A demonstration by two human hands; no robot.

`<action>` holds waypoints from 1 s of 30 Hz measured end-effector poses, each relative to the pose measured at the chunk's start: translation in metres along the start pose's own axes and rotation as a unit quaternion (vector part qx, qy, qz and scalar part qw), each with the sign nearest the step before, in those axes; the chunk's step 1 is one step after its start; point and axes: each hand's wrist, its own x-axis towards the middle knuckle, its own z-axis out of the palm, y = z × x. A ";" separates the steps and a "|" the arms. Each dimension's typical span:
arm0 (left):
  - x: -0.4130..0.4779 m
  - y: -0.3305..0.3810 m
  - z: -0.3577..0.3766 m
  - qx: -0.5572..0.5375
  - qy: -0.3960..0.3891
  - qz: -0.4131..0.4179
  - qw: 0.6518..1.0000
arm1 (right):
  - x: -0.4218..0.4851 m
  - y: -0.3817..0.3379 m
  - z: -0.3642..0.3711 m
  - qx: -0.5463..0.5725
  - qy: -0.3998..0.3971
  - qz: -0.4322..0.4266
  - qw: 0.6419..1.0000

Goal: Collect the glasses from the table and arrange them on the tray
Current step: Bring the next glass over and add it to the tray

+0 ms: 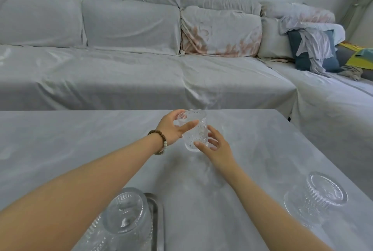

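Observation:
A clear textured glass (194, 129) is upright above the grey table (80, 139), near its far edge. My left hand (173, 129), with a bead bracelet on the wrist, grips its upper part. My right hand (214, 145) touches its lower side with fingers spread. A second glass (125, 218) stands upside down on the metal tray (156, 220) at the bottom left, partly behind my left forearm. A third glass (316, 198) stands upside down on the table at the right.
A long sofa (141, 69) under a pale cover runs behind the table and turns along the right side. Cushions and loose cloth (314, 48) are piled at its far right corner.

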 end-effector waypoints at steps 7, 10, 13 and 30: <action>-0.079 0.043 -0.058 -0.144 0.014 -0.018 0.989 | -0.051 -0.077 0.026 0.051 -0.064 -0.037 0.996; -0.116 0.054 -0.084 -0.194 0.008 -0.010 0.981 | -0.073 -0.108 0.045 0.097 -0.090 -0.016 0.991; -0.151 0.058 -0.111 -0.223 0.015 0.007 0.975 | -0.095 -0.137 0.069 0.145 -0.124 0.020 0.981; -0.294 -0.024 -0.251 -0.150 0.141 -0.011 0.979 | -0.155 -0.178 0.210 -0.128 -0.179 -0.060 0.974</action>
